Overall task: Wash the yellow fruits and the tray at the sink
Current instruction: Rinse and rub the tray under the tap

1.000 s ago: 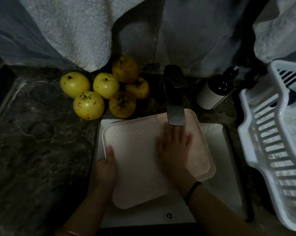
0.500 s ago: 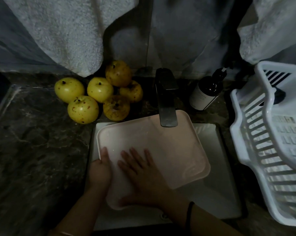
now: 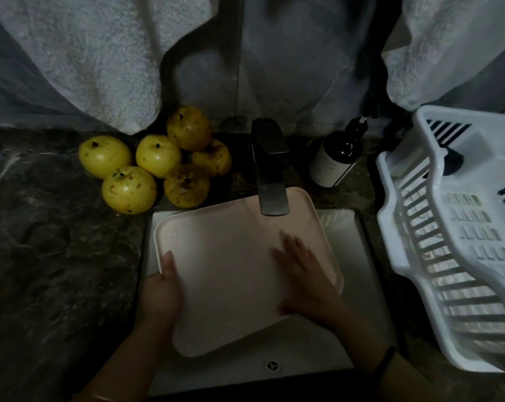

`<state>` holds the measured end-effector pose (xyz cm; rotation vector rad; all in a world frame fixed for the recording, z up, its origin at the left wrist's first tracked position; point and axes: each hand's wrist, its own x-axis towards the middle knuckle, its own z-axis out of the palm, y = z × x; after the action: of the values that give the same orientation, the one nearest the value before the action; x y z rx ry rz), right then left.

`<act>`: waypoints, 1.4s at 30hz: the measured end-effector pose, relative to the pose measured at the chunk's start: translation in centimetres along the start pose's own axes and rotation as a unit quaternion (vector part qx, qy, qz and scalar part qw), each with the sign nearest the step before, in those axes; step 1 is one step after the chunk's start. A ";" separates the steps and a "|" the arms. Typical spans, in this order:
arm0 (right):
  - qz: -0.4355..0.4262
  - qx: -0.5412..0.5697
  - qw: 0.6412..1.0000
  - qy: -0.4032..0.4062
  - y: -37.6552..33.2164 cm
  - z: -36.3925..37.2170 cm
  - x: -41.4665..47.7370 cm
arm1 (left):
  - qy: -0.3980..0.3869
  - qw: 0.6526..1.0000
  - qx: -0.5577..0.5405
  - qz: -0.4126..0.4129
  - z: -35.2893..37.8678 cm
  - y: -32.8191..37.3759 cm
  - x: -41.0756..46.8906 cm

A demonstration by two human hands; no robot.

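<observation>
A pale pink tray point(image 3: 228, 256) lies tilted over the white sink point(image 3: 358, 256), its far edge under the dark faucet point(image 3: 270, 169). My left hand point(image 3: 161, 294) grips the tray's left rim, thumb on top. My right hand point(image 3: 302, 274) lies flat on the tray's right half, fingers spread and blurred. Several yellow fruits point(image 3: 129, 188) with brown spots sit in a cluster on the dark counter left of the faucet, behind the sink's left corner.
A dark soap bottle point(image 3: 334, 161) stands right of the faucet. A white plastic dish rack point(image 3: 448, 242) fills the right side. Grey towels point(image 3: 80, 59) hang over the wall behind. The dark marble counter point(image 3: 57, 256) stretches to the left.
My right hand swept from under the faucet to the tray's left side, then back to its right half. My left hand kept its grip on the rim.
</observation>
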<state>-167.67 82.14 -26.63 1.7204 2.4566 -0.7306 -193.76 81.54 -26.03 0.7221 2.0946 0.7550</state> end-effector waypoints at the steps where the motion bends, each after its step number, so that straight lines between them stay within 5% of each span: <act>1: 0.013 -0.001 1.000 0.014 0.5 -0.2 -0.3 | 0.002 1.000 0.002 0.004 0.0 0.0 0.1; 7: 0.126 -0.028 0.990 0.064 2.2 -2.4 -2.0 | 0.003 1.000 0.013 0.003 -0.2 0.3 0.4; 13: 0.315 0.216 0.923 0.055 3.8 -1.8 -3.3 | 0.002 1.000 0.007 -0.006 0.0 -0.1 0.7; 19: 0.341 0.214 0.914 0.044 4.3 -2.0 -3.0 | 0.020 1.000 0.007 -0.003 0.2 -0.4 0.7; 25: 0.390 0.097 0.916 0.013 3.5 -1.0 -2.6 | 0.013 1.000 0.013 -0.008 0.2 0.2 0.3; 30: 0.430 0.263 0.857 0.105 2.7 -0.8 -2.6 | 0.017 1.000 0.024 0.004 0.2 0.3 0.2; 36: 0.376 0.329 0.861 0.096 2.5 -0.1 -2.3 | 0.009 0.999 0.022 0.022 -0.1 -0.1 0.8; 40: 0.246 0.022 0.950 0.189 1.1 0.5 -0.8 | 0.006 1.000 0.013 0.008 0.0 0.1 0.6; 42: 0.174 -0.083 0.969 0.157 0.1 0.5 0.8 | 0.000 1.000 0.017 0.004 0.0 0.1 0.7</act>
<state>-167.98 82.67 -27.37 2.2563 2.2078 -0.2250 -194.07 82.08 -26.26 0.7496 2.1100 0.7267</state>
